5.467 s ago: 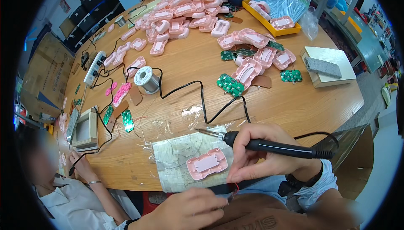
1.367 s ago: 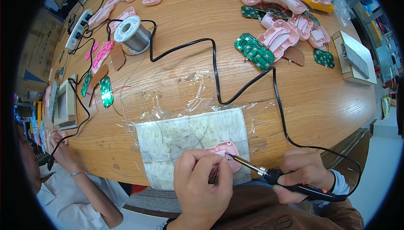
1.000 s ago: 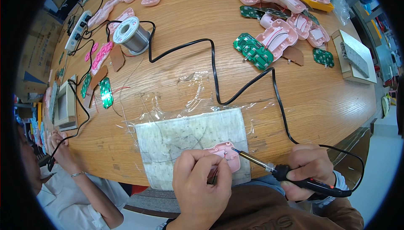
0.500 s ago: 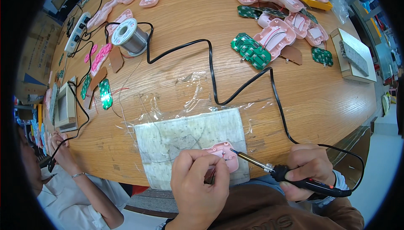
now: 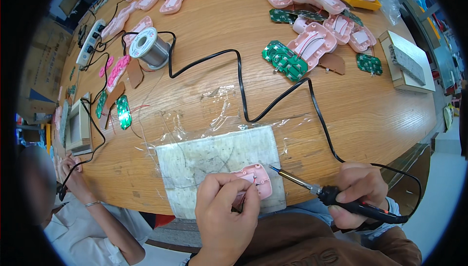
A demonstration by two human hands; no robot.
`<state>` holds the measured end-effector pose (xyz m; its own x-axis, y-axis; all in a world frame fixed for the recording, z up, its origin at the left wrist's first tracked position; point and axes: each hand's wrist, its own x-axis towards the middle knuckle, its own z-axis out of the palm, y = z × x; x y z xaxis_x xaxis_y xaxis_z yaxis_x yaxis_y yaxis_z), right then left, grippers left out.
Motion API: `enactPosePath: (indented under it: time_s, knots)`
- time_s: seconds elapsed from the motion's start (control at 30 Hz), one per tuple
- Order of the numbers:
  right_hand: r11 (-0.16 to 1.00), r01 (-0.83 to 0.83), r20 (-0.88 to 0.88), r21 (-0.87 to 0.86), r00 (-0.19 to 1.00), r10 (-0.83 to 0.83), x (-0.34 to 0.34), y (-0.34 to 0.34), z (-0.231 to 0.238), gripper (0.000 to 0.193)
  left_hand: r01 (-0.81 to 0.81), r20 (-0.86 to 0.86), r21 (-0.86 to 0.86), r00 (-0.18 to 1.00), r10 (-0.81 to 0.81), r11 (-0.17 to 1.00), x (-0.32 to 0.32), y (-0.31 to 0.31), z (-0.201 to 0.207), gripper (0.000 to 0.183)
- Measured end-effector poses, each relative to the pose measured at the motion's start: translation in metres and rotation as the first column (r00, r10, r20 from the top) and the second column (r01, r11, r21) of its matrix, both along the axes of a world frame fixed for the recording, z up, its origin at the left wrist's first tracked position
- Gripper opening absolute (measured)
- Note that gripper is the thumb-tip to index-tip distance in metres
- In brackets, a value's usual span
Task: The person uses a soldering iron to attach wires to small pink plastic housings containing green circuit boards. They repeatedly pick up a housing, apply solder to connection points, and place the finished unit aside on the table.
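Observation:
My left hand [image 5: 226, 217] is closed over the left part of a small pink plastic casing half [image 5: 263, 183], pinching it on the pale cloth. Red and dark thin wires show inside the casing beside my fingertips; what lies under the fingers is hidden. My right hand [image 5: 361, 193] grips the black handle of a soldering iron [image 5: 336, 197]. Its metal tip points left and sits just off the casing's right upper edge, apart from it. Under the casing lies the stained, pale work cloth [image 5: 195, 154].
A solder wire spool [image 5: 157, 54] stands at the back left. The iron's black cord [image 5: 242, 85] winds across the table. Green circuit boards [image 5: 287, 61] and pink casings [image 5: 312, 42] lie back right. At the left, another person's hand [image 5: 73, 173] is near a wooden frame [image 5: 80, 124].
The soldering iron's tip has drawn back to the right, away from the casing. My left hand still holds the casing and has shifted slightly left.

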<state>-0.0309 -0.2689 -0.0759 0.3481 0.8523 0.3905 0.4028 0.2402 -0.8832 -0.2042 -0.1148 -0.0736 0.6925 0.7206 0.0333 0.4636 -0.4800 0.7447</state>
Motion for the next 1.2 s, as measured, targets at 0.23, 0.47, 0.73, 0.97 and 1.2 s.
enactPosePath:
  time_s: [0.23, 0.47, 0.73, 0.97, 1.2]
  knots:
    - [0.996, 0.063, -0.033, 0.062, 0.998, -0.061, -0.002, -0.004, -0.004, 0.032, 0.069, -0.100, -0.018, 0.992, -0.071, 0.997, -0.001, 0.000, 0.018, 0.025]
    - [0.964, 0.215, -0.088, 0.159, 0.975, -0.203, 0.003, -0.009, -0.015, 0.031, 0.328, -0.350, 0.304, 0.912, -0.215, 0.895, 0.005, 0.027, 0.047, 0.055]
    - [0.765, 0.622, -0.431, 0.165, 0.743, -0.511, 0.016, -0.013, -0.029, 0.028, 0.224, -0.007, 0.256, 0.973, -0.230, 0.940, 0.105, 0.092, 0.071, 0.046]
    - [0.661, 0.741, -0.465, 0.123, 0.631, -0.621, 0.035, -0.012, -0.031, 0.031, 0.078, -0.050, 0.161, 0.996, -0.070, 0.984, 0.241, 0.172, 0.023, 0.057]
    - [0.687, 0.714, -0.359, 0.138, 0.682, -0.637, 0.045, -0.010, -0.040, 0.030, -0.161, -0.283, 0.554, 0.887, 0.366, 0.817, 0.239, 0.291, -0.009, 0.043]
